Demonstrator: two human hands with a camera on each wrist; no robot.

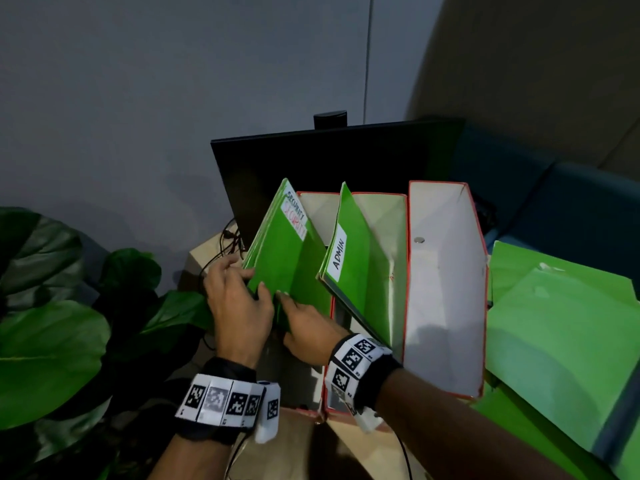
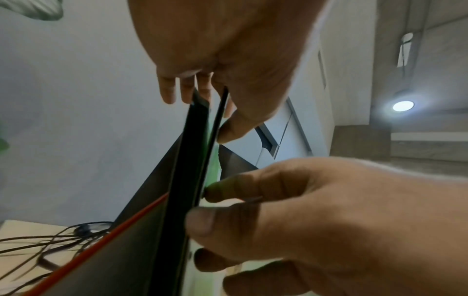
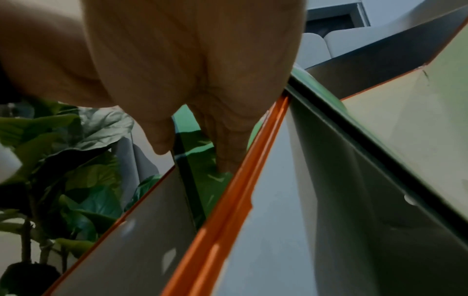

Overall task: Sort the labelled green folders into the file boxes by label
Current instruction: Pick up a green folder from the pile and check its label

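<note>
Left hand (image 1: 237,306) gripped the SECURITY folder (image 1: 287,261) at its near edge; right hand (image 1: 311,330) apparently pinched alongside (equally near). It leaned away inside the leftmost file box (image 1: 316,209).

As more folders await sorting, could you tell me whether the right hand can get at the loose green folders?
Probably yes: the loose green folders lie uncovered beside the empty file box, though the right hand must first let go of the SECURITY folder.

right hand (image 3: 192,70) — thumb (image 3: 159,140), fingers (image 3: 228,144) pinch green folder (image 3: 212,186) | orange-rimmed file box (image 3: 228,220)
</note>
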